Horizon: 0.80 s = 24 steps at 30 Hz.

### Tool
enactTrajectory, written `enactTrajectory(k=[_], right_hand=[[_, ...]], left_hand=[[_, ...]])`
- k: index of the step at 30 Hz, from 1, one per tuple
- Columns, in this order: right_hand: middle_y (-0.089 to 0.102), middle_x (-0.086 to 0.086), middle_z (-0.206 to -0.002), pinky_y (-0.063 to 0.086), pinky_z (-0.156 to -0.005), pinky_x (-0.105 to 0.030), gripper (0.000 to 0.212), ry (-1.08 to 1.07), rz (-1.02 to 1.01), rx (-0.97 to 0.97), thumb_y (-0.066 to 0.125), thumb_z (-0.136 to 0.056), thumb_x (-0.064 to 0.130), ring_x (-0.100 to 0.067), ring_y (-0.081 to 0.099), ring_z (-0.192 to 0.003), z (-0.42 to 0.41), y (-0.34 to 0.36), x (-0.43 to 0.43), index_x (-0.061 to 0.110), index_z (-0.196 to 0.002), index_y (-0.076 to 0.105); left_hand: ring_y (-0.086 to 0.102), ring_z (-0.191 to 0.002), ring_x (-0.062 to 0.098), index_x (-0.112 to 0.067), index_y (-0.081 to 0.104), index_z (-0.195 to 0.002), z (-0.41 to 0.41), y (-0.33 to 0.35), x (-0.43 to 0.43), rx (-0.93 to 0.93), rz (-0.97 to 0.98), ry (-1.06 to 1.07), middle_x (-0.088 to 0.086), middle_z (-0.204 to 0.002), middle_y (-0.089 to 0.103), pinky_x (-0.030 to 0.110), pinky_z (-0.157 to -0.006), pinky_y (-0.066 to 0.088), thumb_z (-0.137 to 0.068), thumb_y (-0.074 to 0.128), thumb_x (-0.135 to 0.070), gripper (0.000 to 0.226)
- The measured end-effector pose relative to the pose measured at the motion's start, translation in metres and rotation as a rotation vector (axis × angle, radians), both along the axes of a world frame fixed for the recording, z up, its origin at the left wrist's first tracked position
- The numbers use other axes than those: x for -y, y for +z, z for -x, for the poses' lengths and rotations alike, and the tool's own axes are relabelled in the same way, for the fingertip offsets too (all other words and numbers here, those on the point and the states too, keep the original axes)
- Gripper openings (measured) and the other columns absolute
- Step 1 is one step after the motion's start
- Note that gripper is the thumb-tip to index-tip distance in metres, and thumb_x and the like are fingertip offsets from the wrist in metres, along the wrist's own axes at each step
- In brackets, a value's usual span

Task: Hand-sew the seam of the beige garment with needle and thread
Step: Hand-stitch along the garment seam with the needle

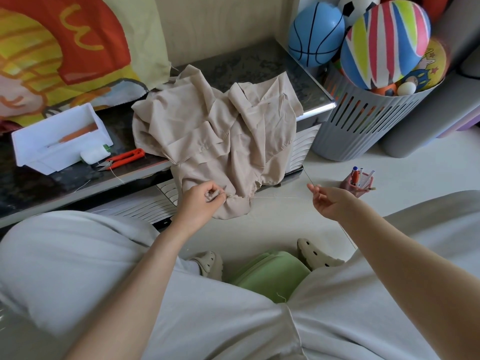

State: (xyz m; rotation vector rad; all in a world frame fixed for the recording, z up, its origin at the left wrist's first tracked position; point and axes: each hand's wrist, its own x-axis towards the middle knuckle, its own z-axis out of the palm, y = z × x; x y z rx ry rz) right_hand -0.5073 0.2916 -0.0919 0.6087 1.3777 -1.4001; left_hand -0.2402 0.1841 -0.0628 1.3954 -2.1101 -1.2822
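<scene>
My left hand [205, 201] pinches the garment [220, 131]; my right hand [328, 201] pinches the needle [309, 180], thread [272, 197] taut between.
At ten o'clock lie snips [124, 158]; at one, a basket [363, 126].

Illumination is bright, soft and even, with daylight character; no single source is in frame. Shadows are faint: a diffuse one lies on the pale glossy floor [285, 224] under the beige woven-fabric garment [220, 131]. A specular strip shows on the metal edge trim [320, 109] of the dark marbled tabletop [254, 63]. The white plastic tray [59, 141] is near clipping. Wide-angle distortion bows the tabletop edge and stretches the bare forearms [130, 294] at the lower corners. The striped multicolour ball [384, 42] smears at its right rim. The thin pale thread [272, 197] and fine metal needle [309, 179] are barely resolved.
</scene>
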Motion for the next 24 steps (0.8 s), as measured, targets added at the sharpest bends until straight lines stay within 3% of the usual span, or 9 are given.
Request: enactTrajectory(k=[4, 8, 11, 15, 17, 20, 22, 24], right_hand=[[0.063, -0.001, -0.084, 0.033, -0.033, -0.007, 0.02, 0.169, -0.018, -0.141, 0.042, -0.099, 0.004, 0.002, 0.044, -0.029, -0.007, 0.005, 0.006, 0.006, -0.081, 0.049], [0.067, 0.004, -0.066, 0.039, -0.041, -0.007, 0.013, 0.354, 0.063, -0.355, 0.05, -0.097, 0.009, 0.001, 0.05, -0.048, -0.031, 0.024, 0.02, 0.011, -0.085, 0.055], [0.065, 0.003, -0.082, 0.04, -0.052, -0.012, 0.015, 0.565, 0.161, -0.521, 0.049, -0.097, 0.012, -0.004, 0.049, -0.06, -0.058, 0.047, 0.032, 0.017, -0.084, 0.053], [0.067, 0.005, -0.088, 0.037, -0.054, -0.017, 0.018, 0.844, 0.269, -0.638, 0.048, -0.095, 0.01, -0.005, 0.05, -0.052, -0.092, 0.065, 0.043, 0.017, -0.079, 0.05], [0.067, 0.005, -0.085, 0.037, -0.05, -0.017, 0.021, 0.932, 0.296, -0.672, 0.045, -0.094, 0.006, -0.004, 0.05, -0.047, -0.104, 0.064, 0.046, 0.016, -0.075, 0.047], [0.063, -0.001, -0.085, 0.036, -0.046, -0.016, 0.021, 0.985, 0.306, -0.682, 0.044, -0.096, 0.007, -0.008, 0.049, -0.047, -0.115, 0.058, 0.049, 0.016, -0.077, 0.048], [0.059, -0.002, -0.078, 0.036, -0.045, -0.015, 0.021, 0.977, 0.304, -0.676, 0.044, -0.098, 0.009, -0.006, 0.046, -0.043, -0.117, 0.056, 0.048, 0.016, -0.079, 0.051], [0.053, -0.002, -0.069, 0.033, -0.042, -0.014, 0.022, 0.967, 0.303, -0.695, 0.042, -0.098, 0.005, -0.004, 0.041, -0.037, -0.116, 0.056, 0.047, 0.015, -0.083, 0.055]], left_hand=[[0.064, -0.085, 0.021, -0.007, 0.065, -0.079, 0.002, -0.001, 0.001, -0.031, -0.013, 0.005, 0.01, -0.091, 0.071, 0.031, -0.076, 0.049, -0.083, 0.067, -0.017, 0.011], [0.051, -0.059, -0.002, -0.011, 0.064, -0.077, 0.003, 0.003, 0.0, -0.092, -0.04, -0.001, -0.005, -0.076, 0.064, 0.012, -0.053, 0.038, -0.086, 0.066, -0.012, 0.009], [0.049, -0.066, 0.004, -0.002, 0.065, -0.083, 0.002, 0.006, -0.002, -0.141, -0.052, -0.024, -0.001, -0.074, 0.059, 0.013, -0.061, 0.037, -0.087, 0.065, -0.012, 0.011], [0.048, -0.061, -0.004, -0.003, 0.065, -0.084, 0.002, 0.009, -0.003, -0.199, -0.085, -0.012, -0.01, -0.066, 0.056, 0.01, -0.061, 0.037, -0.087, 0.065, -0.011, 0.008], [0.048, -0.061, 0.003, -0.004, 0.065, -0.084, 0.002, 0.012, -0.002, -0.229, -0.123, -0.009, -0.007, -0.065, 0.057, 0.014, -0.056, 0.036, -0.086, 0.068, -0.018, 0.015], [0.045, -0.066, 0.014, -0.006, 0.064, -0.085, -0.001, 0.013, -0.001, -0.238, -0.149, -0.008, 0.008, -0.073, 0.052, 0.015, -0.049, 0.035, -0.087, 0.067, -0.022, 0.017], [0.039, -0.061, 0.016, -0.002, 0.061, -0.087, -0.002, 0.013, -0.002, -0.219, -0.152, 0.001, 0.009, -0.071, 0.044, 0.016, -0.041, 0.03, -0.09, 0.063, -0.019, 0.017], [0.043, -0.066, 0.015, -0.003, 0.061, -0.086, -0.004, 0.012, 0.0, -0.234, -0.139, -0.007, 0.008, -0.073, 0.048, 0.019, -0.049, 0.034, -0.089, 0.063, -0.021, 0.018]])
